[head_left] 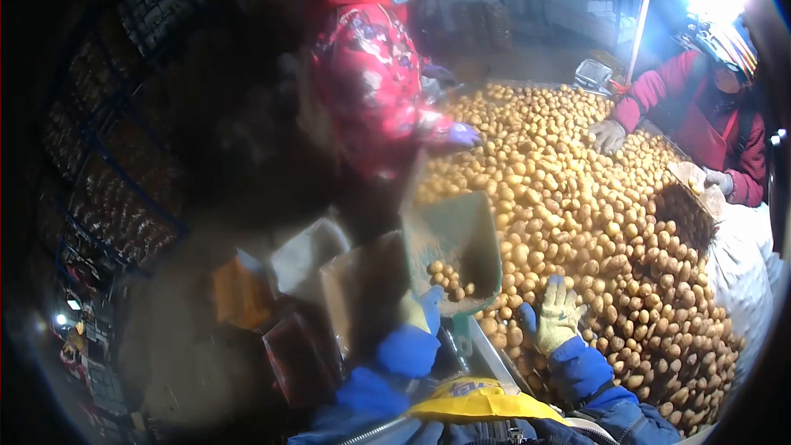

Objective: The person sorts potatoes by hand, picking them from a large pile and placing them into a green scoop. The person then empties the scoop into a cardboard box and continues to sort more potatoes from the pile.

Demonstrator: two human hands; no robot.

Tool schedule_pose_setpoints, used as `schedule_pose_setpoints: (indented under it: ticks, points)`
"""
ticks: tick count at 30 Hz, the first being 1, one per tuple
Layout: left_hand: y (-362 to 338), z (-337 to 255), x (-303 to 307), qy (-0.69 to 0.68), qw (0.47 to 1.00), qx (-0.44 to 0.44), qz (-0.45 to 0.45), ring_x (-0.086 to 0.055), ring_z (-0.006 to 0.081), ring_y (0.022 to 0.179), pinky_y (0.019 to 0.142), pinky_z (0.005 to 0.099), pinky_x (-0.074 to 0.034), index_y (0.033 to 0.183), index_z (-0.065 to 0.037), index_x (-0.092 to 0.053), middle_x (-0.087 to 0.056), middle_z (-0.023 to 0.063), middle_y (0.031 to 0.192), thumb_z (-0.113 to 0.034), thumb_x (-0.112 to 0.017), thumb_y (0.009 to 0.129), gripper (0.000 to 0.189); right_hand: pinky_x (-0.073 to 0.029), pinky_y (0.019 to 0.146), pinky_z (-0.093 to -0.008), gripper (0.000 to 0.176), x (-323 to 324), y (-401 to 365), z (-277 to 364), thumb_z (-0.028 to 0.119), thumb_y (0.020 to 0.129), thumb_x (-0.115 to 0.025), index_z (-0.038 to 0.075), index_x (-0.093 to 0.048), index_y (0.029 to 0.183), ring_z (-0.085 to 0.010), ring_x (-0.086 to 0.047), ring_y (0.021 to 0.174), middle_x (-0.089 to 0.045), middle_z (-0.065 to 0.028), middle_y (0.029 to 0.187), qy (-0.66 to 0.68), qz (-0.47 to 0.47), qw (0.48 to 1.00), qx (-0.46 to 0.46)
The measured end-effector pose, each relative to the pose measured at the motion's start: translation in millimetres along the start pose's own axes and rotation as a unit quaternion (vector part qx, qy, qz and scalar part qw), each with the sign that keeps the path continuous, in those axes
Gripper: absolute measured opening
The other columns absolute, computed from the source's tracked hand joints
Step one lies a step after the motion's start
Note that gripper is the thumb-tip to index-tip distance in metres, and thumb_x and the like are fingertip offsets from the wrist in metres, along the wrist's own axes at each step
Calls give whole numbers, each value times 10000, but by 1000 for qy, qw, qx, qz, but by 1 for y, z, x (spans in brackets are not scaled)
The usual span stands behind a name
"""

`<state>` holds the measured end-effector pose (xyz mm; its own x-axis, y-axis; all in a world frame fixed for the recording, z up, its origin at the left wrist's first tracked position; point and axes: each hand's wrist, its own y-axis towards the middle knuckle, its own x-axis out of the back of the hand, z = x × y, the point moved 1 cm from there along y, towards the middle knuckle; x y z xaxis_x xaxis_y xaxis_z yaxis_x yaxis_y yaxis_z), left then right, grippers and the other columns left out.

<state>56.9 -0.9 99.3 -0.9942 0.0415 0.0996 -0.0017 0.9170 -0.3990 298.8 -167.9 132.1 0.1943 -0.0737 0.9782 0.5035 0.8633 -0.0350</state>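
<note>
A green scoop (451, 227) with several small potatoes (450, 278) inside sits at the left edge of the heap. My left hand (422, 311), in a pale glove with blue on it, is closed at the scoop's near left rim; motion blurs its fingers. Loose potatoes (568, 189) cover the sorting table in a broad heap. On their near side lies my right hand (558, 315), in a yellow and blue glove, palm down with fingers spread and nothing in its grasp.
Across the heap a person in dark red (725, 132) reaches over the potatoes, beside a white sack (737, 259). A person in a floral red jacket (367, 82) stands at the left side. Cardboard boxes (362, 284) and an orange box (241, 290) stand left of the scoop.
</note>
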Motion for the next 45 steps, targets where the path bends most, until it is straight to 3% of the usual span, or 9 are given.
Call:
schedule_pose_setpoints:
  ticks: [8, 17, 20, 23, 27, 32, 39, 41, 45]
  points:
    - [8, 14, -5, -113, 993, -33, 18, -699, 268, 1102, 973, 386, -540, 1324, 120, -606, -715, 213, 1228, -112, -788, 947, 479, -353, 1091, -685, 980, -7, 0, -5, 589, 956, -641, -48, -297, 1617, -485, -470, 1382, -332, -280, 1663, -12, -23, 1000, 12]
    - [-15, -16, -8, -91, 996, -18, 16, -703, 266, 1096, 972, 394, -536, 1321, 127, -607, -728, 221, 1199, -133, -782, 961, 478, -397, 1024, -707, 1013, -11, 4, -5, 630, 952, -627, -28, -275, 1637, -460, -472, 1392, -327, -254, 1677, -41, -2, 999, -1]
    - [3, 4, -7, -57, 998, -21, 5, -687, 237, 1052, 932, 387, -554, 1344, 102, -578, -699, 163, 1186, -79, -773, 938, 485, -409, 1007, -710, 1019, -23, 4, -11, 646, 957, -607, -25, -266, 1644, -456, -467, 1399, -328, -250, 1679, -60, -34, 997, 18]
    - [4, 4, -7, -40, 999, -15, -3, -707, 301, 1123, 994, 401, -530, 1348, 136, -592, -726, 243, 1229, -180, -790, 958, 539, -295, 1085, -785, 1046, -15, 5, -8, 611, 943, -642, 0, -201, 1668, -509, -428, 1410, -256, -226, 1719, -6, 6, 1000, -1]
    - [23, 27, -9, -28, 999, -16, -14, -704, 243, 1009, 876, 376, -578, 1314, 80, -608, -711, 153, 1155, -92, -772, 936, 447, -267, 1107, -791, 1023, -19, 3, -11, 604, 963, -623, 0, -194, 1669, -529, -392, 1455, -235, -231, 1728, 8, -6, 1000, 6]
    - [24, 27, -9, 16, 998, -55, -25, -716, 249, 973, 841, 376, -593, 1269, 99, -619, -726, 183, 1099, -134, -793, 923, 451, -284, 1109, -778, 1010, -9, 1, -3, 572, 959, -639, -1, -201, 1665, -519, -382, 1468, -271, -241, 1708, -3, 11, 1000, -15]
    - [30, 39, -16, 31, 997, -59, -48, -657, 226, 1065, 915, 360, -576, 1344, 214, -496, -667, 197, 1201, -108, -729, 997, 528, -306, 1098, -744, 1029, -11, 3, -6, 567, 935, -668, -12, -213, 1654, -510, -403, 1433, -297, -258, 1679, 10, 0, 1000, -1]
    - [74, 97, -16, -87, 996, -34, 8, -592, 369, 1362, 1124, 392, -474, 1483, 196, -425, -595, 339, 1439, -320, -827, 908, 871, -299, 1103, -744, 1033, -19, 2, -10, 564, 932, -672, -10, -208, 1656, -510, -400, 1434, -289, -259, 1684, 5, -8, 1000, 1]
    - [65, 84, -16, -63, 997, -44, -3, -589, 375, 1366, 1122, 394, -475, 1479, 197, -430, -598, 340, 1435, -314, -826, 912, 860, -288, 1123, -744, 1032, -25, 3, -15, 553, 933, -672, 13, -191, 1669, -497, -375, 1466, -282, -219, 1706, 14, -10, 1000, -2]
